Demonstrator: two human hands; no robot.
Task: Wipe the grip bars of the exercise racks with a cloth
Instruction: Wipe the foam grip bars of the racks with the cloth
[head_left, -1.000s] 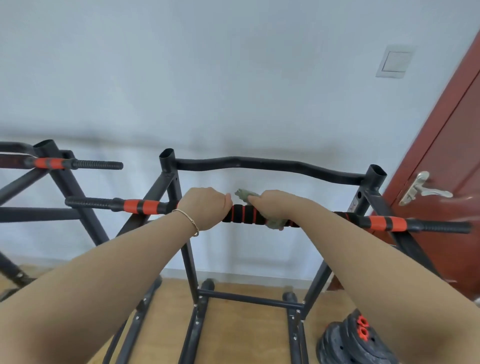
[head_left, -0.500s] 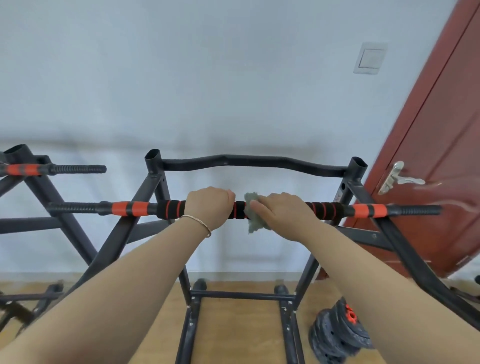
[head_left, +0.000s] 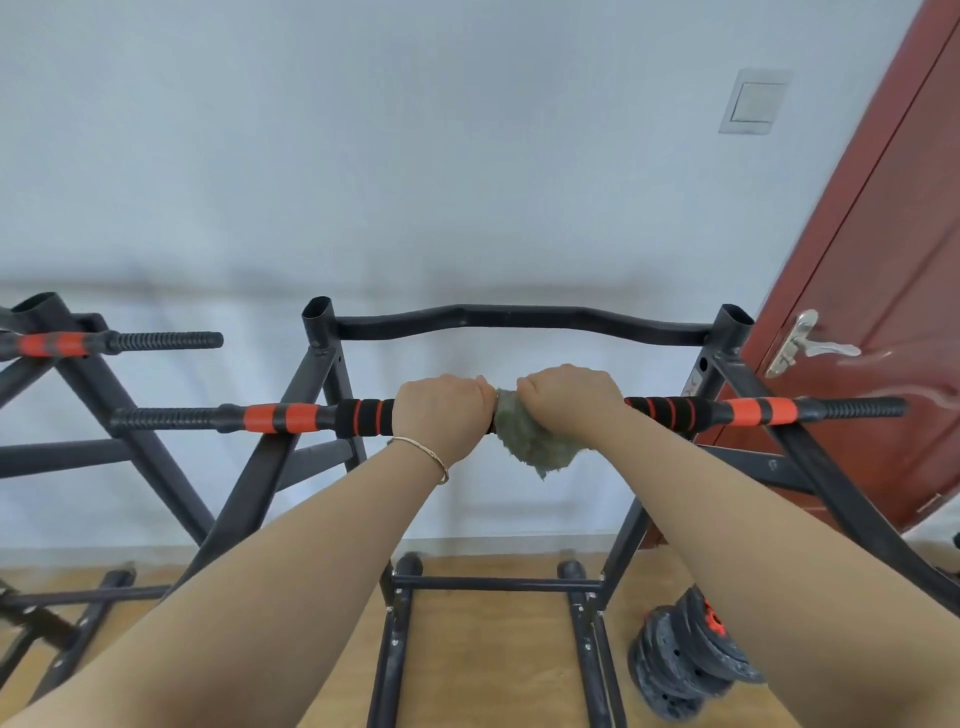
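Hands, two, both bare and both on the same bar.
- Left hand (head_left: 442, 415): clenched in a fist, fingers curled over the grip bar (head_left: 306, 417), gripping its black foam sleeve just left of the bar's middle. One thin gold-coloured bracelet (head_left: 423, 453) on the wrist.
- Right hand (head_left: 570, 401): fingers wrapped over the bar at its middle, grasping the cloth (head_left: 535, 449) against it. The two fists sit just beside each other, with an edge of cloth showing between them.

Cloth, one: grey-green, fuzzy and bunched, wrapped on the bar under the right palm, with a loose lobe hanging below.

Grip bar, one: straight, round and horizontal, lying across the rack (head_left: 318, 343). Soft black foam with thin orange rings at the centre, smooth orange and black bands further out, ribbed black ends past both uprights.

Racks, two: dark metal tube, matt and scuffed. The near one carries a wavy top bar (head_left: 519, 318) along its far edge. The second rack (head_left: 78, 353) stands to the left with a second bar (head_left: 156, 341) of the same pattern.

Other: weight plates (head_left: 691, 660), a leaning stack of dark discs, number unclear, on the wooden floor (head_left: 493, 675). One red-brown door (head_left: 893, 291) with a metal lever handle (head_left: 810, 345). One square white wall switch (head_left: 754, 101).
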